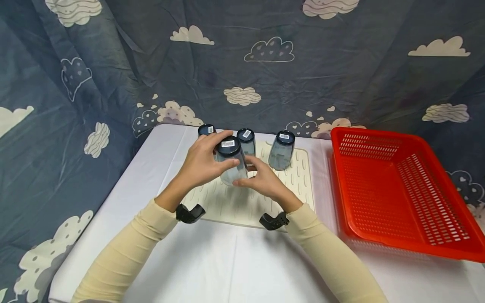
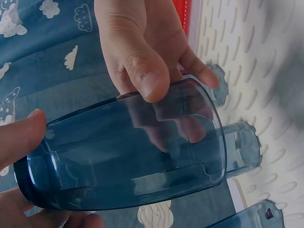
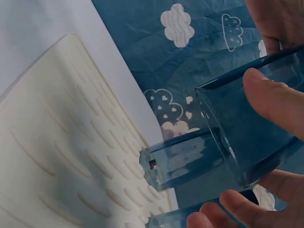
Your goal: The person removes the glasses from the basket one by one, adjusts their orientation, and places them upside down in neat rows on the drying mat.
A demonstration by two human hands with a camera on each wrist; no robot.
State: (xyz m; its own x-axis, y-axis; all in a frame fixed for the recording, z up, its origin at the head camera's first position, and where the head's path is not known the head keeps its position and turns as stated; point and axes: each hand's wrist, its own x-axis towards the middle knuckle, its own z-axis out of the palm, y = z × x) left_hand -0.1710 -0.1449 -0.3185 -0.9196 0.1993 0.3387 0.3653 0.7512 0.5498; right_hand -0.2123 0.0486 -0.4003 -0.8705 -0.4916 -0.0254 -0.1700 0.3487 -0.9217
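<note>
Both hands hold one bluish drinking glass (image 1: 233, 170) upside down over the cream ribbed mat (image 1: 227, 206). My left hand (image 1: 202, 162) grips it near its dark base, which faces up and bears a white barcode label. Lower down, by the rim, my right hand (image 1: 265, 181) holds the side with thumb and fingers. In the left wrist view the glass (image 2: 123, 152) lies between the two hands, its open rim toward the mat. Behind it stand three more upturned glasses: one at left (image 1: 206, 128), partly hidden, one in the middle (image 1: 248, 143), one at right (image 1: 281, 153).
A red perforated plastic basket (image 1: 379, 240) stands at the right of the white-covered table (image 1: 212, 261), on top of a clear container. A dark cloud-patterned cloth (image 1: 227, 67) hangs behind the table and along its left side.
</note>
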